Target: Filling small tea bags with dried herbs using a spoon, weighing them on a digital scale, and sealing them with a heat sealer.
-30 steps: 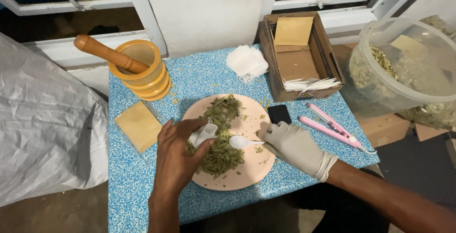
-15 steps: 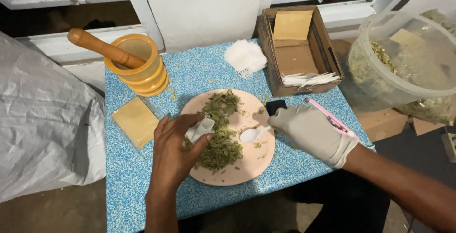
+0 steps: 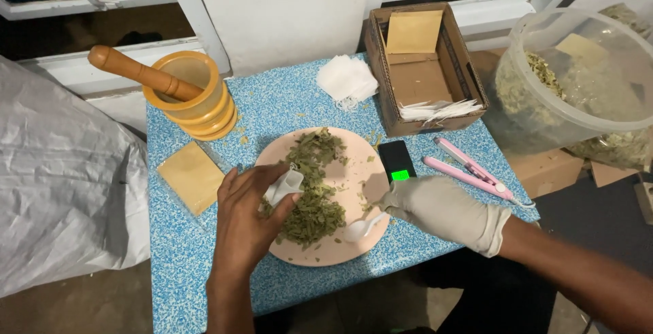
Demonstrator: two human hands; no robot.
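Fingers of the bare left hand [image 3: 246, 222] curl over a small white sachet [image 3: 283, 187], pinching it above the near-left part of a pink plate [image 3: 340, 251]; the hand covers much of the sachet, so its mouth and lower edge cannot be made out. The gloved right hand [image 3: 435, 208] is clenched around the handle of a white plastic spoon [image 3: 360, 228], whose bowl rests low on the plate's near side, just right of a heap of dried green leaves [image 3: 309, 191]; the handle's end is hidden inside the glove, and whether the bowl carries any leaves is hard to tell. The sachet sits between thumb and fingertips, touching the leaf heap, while the spoon lies apart from it, across the heap. The plate rests on a blue speckled table [image 3: 286, 109]. Just beyond the glove, a small black device with a lit green screen [image 3: 397, 162] lies partly under the plate's rim, and a pink clamp-like tool [image 3: 469, 169] lies beside it. Farther back stand a yellow mortar with a wooden pestle [image 3: 187, 92], a stack of white sachets [image 3: 347, 79] and a cardboard box [image 3: 422, 69] holding tan envelopes. A tan packet [image 3: 190, 174] lies at the left. A clear tub of leaves [image 3: 578, 82] is cut off at the right edge, and a grey sack [image 3: 61, 191] is cropped at the left.
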